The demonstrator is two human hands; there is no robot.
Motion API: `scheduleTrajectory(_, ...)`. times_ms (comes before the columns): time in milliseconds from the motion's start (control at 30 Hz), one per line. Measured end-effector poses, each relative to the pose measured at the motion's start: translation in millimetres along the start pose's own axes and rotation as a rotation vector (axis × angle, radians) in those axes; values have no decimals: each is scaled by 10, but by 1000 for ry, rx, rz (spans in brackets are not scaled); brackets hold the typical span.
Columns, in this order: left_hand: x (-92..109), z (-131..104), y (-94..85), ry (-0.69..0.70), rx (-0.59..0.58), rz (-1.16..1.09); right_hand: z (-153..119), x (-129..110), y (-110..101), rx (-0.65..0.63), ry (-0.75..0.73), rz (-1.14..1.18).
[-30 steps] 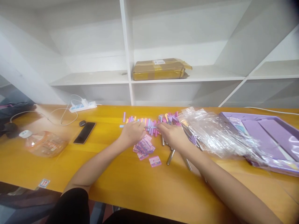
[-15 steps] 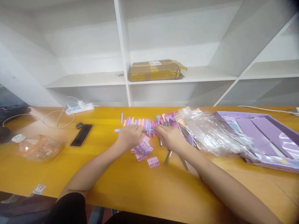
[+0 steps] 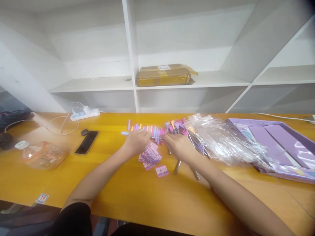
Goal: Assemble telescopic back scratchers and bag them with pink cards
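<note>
My left hand [image 3: 137, 142] and my right hand [image 3: 178, 146] are both closed around a slim metal back scratcher rod [image 3: 156, 138] with a light-blue part, which spans the gap between them. Its ends are hidden in my fingers. Just behind my hands lies a row of coloured tubes [image 3: 154, 130] in pink, purple, blue and orange. Beside my right hand are several back scratchers with hand-shaped heads [image 3: 176, 124] and metal shafts [image 3: 177, 167]. Below the gap, pink printed cards [image 3: 150, 155] lie in a loose pile, and a single card [image 3: 161, 171] sits apart.
Clear plastic bags [image 3: 221, 141] spread over the right, overlapping a purple tray [image 3: 270, 123]. To the left are a phone [image 3: 86, 142], a small black object [image 3: 84, 132], a power strip [image 3: 85, 114] and an orange-labelled bottle [image 3: 43, 155]. A taped parcel [image 3: 164, 75] rests on the white shelf.
Both hands stay around the rod, with my right fingers slightly shifted and flatter over it. The whole view has moved a little; the things on the table look unchanged.
</note>
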State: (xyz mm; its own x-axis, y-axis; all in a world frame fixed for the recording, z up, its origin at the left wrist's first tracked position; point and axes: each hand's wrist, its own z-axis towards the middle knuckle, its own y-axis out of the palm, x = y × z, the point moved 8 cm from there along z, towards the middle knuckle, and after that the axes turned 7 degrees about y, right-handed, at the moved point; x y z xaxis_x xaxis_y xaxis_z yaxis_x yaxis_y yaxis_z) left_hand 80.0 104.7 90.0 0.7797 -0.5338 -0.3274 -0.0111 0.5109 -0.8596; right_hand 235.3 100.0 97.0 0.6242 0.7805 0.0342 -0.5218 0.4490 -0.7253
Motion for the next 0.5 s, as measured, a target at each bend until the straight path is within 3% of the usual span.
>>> scheduleTrajectory(167,-34,41,-39,17,-22,-12,-10,-14,24,-25,52,-78)
scheduleTrajectory(267,-220,64,-51,-29,-44,-14,-21,130,24,-43,96,-110)
scheduleTrajectory(367,-756,-54,-111,-138,-62,24,-83,671,-85,-67,184,-113)
scheduleTrajectory(500,-1861,-580,-315,-483,41,120,-341,1871,-467,9,464,-133)
